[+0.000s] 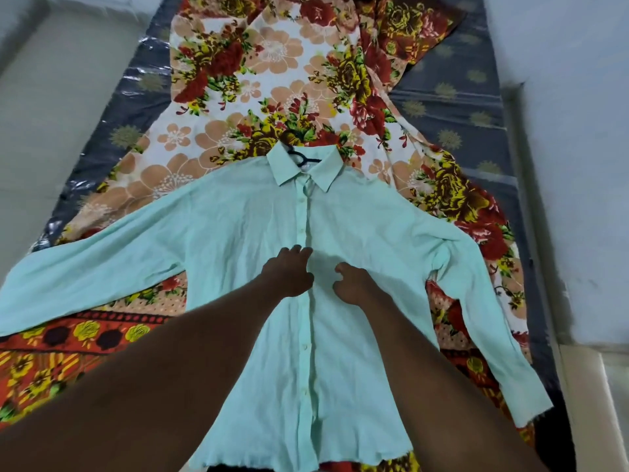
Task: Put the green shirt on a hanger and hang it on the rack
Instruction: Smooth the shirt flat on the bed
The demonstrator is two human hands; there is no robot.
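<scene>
Both hands rest on the front of the green shirt (pixel 238 226), about halfway down its row of buttons. The left hand (pixel 289 272) lies just left of the button line with its fingers bent loosely on the cloth, and the right hand (pixel 352 284) lies just right of it with its fingers curled in, maybe pinching a bit of cloth, though that is hard to tell. The green shirt lies flat and face up on the flowered sheet (pixel 245 80), and it looks buttoned up the middle. Its long way runs straight away from the person, with the bottom edge nearest and the collar (pixel 303 168) at the far end. Its two sleeves spread out to the sides. A dark hanger (pixel 299 157) seems to be inside the shirt already, because its hook pokes out of the collar, past the far end of the shirt. The hook is straight ahead of both hands, and well apart from them. The left hand looks a little nearer to it. To lift the shirt, a hand likely has to reach forward along the buttons to that hook. No rack can be seen. Under the sheet lies a grey mattress (pixel 452 97).
</scene>
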